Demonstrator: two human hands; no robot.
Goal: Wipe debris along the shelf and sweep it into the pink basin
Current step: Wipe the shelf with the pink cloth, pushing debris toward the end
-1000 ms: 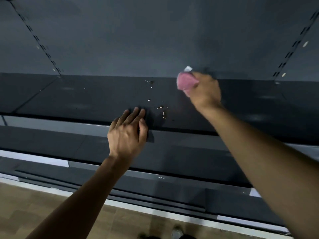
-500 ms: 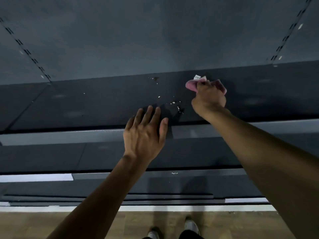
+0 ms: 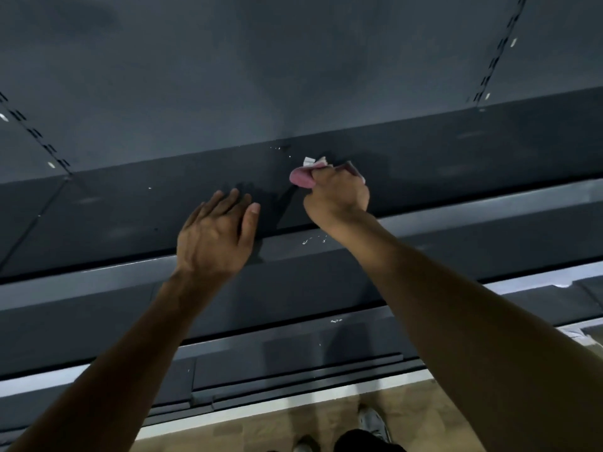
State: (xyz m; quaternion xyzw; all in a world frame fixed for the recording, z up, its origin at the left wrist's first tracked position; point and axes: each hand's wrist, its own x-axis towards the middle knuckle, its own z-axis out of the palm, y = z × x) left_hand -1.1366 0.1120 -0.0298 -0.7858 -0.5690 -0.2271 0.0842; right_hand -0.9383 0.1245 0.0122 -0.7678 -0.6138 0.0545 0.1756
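My right hand [image 3: 337, 199] grips a crumpled pink cloth [image 3: 301, 178] and presses it on the dark grey shelf [image 3: 130, 210], near the shelf's front edge. My left hand [image 3: 217, 238] is open, fingers together, palm held at the shelf's front edge just left of the cloth. Pale crumbs of debris [image 3: 313, 239] show against the front lip below my right wrist. A few more specks [image 3: 280, 149] lie at the back of the shelf. No pink basin is in view.
A dark back panel with slotted uprights [image 3: 496, 60] rises behind the shelf. Lower shelves [image 3: 293, 321] step out toward me, one carrying a few specks. Below is a wooden floor [image 3: 261, 422] with my shoes at the bottom edge.
My right hand has dragged the cloth forward and left over the crumbs toward the front edge. Crumbs now show at the lip. My left hand has shifted right with the palm turned more upright.
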